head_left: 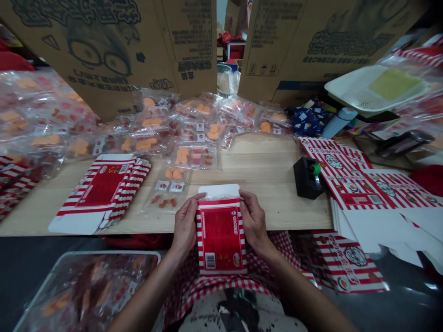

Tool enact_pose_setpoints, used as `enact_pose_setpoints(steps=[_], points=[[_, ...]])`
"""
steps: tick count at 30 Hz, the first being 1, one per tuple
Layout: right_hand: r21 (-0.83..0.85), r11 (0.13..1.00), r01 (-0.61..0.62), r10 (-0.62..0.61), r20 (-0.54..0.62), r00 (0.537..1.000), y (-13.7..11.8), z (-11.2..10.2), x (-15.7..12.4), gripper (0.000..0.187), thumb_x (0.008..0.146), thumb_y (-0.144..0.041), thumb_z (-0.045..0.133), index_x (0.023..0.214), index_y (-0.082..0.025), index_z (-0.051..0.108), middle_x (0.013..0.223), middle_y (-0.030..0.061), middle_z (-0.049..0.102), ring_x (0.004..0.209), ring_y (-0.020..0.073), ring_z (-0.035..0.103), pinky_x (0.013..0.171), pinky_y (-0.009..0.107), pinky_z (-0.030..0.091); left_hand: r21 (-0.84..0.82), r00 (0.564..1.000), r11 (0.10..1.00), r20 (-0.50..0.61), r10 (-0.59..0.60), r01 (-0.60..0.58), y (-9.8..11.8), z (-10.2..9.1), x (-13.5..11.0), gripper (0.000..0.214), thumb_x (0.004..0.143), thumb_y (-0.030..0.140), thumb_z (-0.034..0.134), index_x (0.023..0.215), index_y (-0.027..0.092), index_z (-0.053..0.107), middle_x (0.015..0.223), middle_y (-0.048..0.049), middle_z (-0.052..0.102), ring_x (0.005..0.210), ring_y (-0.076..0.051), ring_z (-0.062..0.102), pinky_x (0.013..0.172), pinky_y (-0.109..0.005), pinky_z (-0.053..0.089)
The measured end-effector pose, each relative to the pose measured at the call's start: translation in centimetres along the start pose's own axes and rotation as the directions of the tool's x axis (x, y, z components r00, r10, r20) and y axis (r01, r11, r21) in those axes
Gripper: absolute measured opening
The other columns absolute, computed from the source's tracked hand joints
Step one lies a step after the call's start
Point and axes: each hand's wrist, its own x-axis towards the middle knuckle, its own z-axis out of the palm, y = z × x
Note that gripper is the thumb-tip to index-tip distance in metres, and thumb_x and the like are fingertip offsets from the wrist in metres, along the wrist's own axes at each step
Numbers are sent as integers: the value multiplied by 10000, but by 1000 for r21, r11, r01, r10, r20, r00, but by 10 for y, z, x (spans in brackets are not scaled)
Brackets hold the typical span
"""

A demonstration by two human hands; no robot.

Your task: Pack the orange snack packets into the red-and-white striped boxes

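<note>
between left hand (185, 226) and right hand (254, 222), a red-striped carton (220, 236), seemingly gripped

Soft, even light leaves faint shadows by the hands (185, 226) (254, 221) on the counter (263, 184); glare streaks bags (44, 115) left of it; edges bow.

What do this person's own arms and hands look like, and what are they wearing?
The left hand and right hand are bare, without gloves, and no rings show. The forearms are bare too, with no sleeves in view. A red-and-white checked apron lies over a white printed top.
</note>
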Motion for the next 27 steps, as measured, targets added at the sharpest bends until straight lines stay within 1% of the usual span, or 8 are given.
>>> enact_pose_setpoints(steps=[4,8,10,13,16,19,22,27], points=[[-143,987,73,-66,58,996,-10,-1,10,188,983,-354,457,1042,-244,597,977,53,657,912,223,627,844,359,502,-33,1000,999,7,10,-10,2,2,8,311,755,424,797,917,166,739,835,-21,723,746,-145,660,740,-239,523],[-167,982,87,-68,120,991,-23,-14,36,149,914,-315,495,822,-231,577,821,21,590,788,199,566,741,330,462,-167,994,985,-107,25,-42,5,23,14,351,668,272,843,973,229,674,751,68,646,650,-85,601,690,-197,500],[-99,995,8,9,176,984,-26,-24,47,103,871,-317,527,891,-234,584,796,2,564,731,181,538,675,308,447,-216,996,976,-82,-35,17,7,31,14,454,619,210,856,1024,242,655,798,70,661,688,-93,621,723,-214,511],[29,994,-104,93,264,960,-24,-38,54,343,818,-319,581,1153,-252,559,800,-23,560,671,157,516,614,281,428,-127,988,981,75,-138,146,8,32,12,419,633,249,851,1017,188,695,942,-11,727,803,-149,663,779,-260,524],[11,995,-103,95,295,951,-19,-49,51,189,822,-301,596,991,-221,618,791,-10,584,677,149,527,622,278,426,80,987,996,154,-48,36,7,22,13,285,716,331,814,947,180,738,893,-22,739,798,-153,654,770,-243,501],[-86,996,25,0,281,960,-17,-59,45,84,852,-287,590,840,-210,621,946,46,654,846,186,601,699,303,460,233,960,969,280,10,-78,8,12,13,256,768,348,787,958,179,763,1008,-67,759,916,-183,672,843,-255,495],[-106,994,38,12,432,902,-25,-68,44,107,874,-312,604,918,-215,618,1157,83,664,970,210,628,769,330,486,259,947,963,322,-15,-72,13,15,13,223,766,350,797,882,162,762,1116,-110,750,996,-213,680,880,-276,497],[-134,991,6,65,522,851,-47,-73,60,288,844,-330,663,1106,-214,640,876,13,672,685,139,559,604,257,432,290,958,954,286,-9,-78,24,40,17,318,715,326,843,994,195,768,815,-10,756,696,-135,643,677,-220,480]])
